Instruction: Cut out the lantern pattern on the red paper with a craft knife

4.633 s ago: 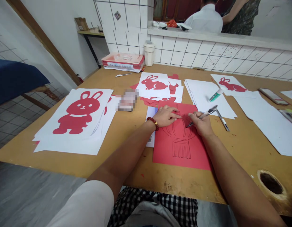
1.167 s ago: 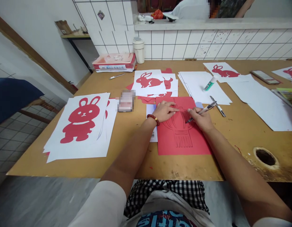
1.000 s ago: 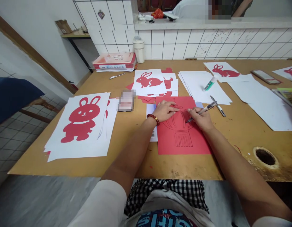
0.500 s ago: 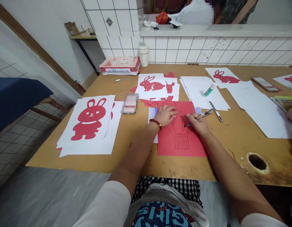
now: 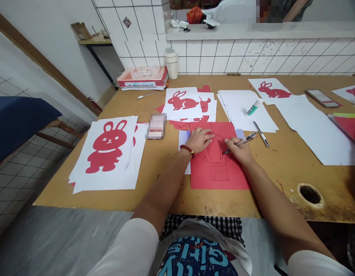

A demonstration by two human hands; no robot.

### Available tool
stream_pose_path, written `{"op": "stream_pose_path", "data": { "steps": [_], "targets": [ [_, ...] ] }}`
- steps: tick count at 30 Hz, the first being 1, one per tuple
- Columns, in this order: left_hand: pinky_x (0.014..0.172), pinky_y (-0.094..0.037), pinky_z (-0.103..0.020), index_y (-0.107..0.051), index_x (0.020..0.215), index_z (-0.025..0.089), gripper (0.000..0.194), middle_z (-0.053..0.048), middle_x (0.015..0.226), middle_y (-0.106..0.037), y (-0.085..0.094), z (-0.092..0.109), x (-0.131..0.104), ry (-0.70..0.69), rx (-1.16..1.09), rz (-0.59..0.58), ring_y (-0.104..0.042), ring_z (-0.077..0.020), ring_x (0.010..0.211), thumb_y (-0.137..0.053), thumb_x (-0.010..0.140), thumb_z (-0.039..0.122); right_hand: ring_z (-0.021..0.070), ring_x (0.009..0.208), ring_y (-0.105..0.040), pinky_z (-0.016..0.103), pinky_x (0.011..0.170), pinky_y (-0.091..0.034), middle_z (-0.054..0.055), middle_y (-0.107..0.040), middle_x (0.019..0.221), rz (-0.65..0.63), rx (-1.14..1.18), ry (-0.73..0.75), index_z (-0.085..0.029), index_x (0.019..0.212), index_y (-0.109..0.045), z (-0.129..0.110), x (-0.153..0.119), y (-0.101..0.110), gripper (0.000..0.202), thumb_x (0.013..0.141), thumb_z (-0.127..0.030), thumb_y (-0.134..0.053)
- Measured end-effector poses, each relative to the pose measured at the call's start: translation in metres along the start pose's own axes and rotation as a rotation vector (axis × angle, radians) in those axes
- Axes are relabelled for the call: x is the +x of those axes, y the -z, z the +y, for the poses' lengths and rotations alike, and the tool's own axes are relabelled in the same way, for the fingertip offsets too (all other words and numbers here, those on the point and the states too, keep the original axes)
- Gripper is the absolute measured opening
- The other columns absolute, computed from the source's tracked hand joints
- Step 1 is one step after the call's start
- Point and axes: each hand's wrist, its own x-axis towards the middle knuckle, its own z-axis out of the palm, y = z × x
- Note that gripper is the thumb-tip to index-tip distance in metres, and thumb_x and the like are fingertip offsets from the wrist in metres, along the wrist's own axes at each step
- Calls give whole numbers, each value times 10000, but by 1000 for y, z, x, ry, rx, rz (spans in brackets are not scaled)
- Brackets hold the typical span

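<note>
One slim grey pen (image 5: 245,139), pinched in the right hand (image 5: 238,151), slanted, tip leftward, over the rectangular red paper sheet (image 5: 214,158).

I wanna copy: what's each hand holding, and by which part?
The right hand holds a pen by its lower barrel; the left hand rests on red paper, gripping nothing.
</note>
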Motion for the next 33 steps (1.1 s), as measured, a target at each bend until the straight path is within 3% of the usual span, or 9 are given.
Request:
{"op": "stream_pose_path", "data": {
  "steps": [33],
  "targets": [
    [1059,-395,-466,-681,1299,351,342,34,1445,-582,2,-1,0,15,-42,-28,-483,-260,1203,-507,1006,326,97,450,-300,263,439,-252,-35,-350,450,-71,-26,-12,-220,478,-376,3,-2,3,636,786,-693,-667]
  ]
}}
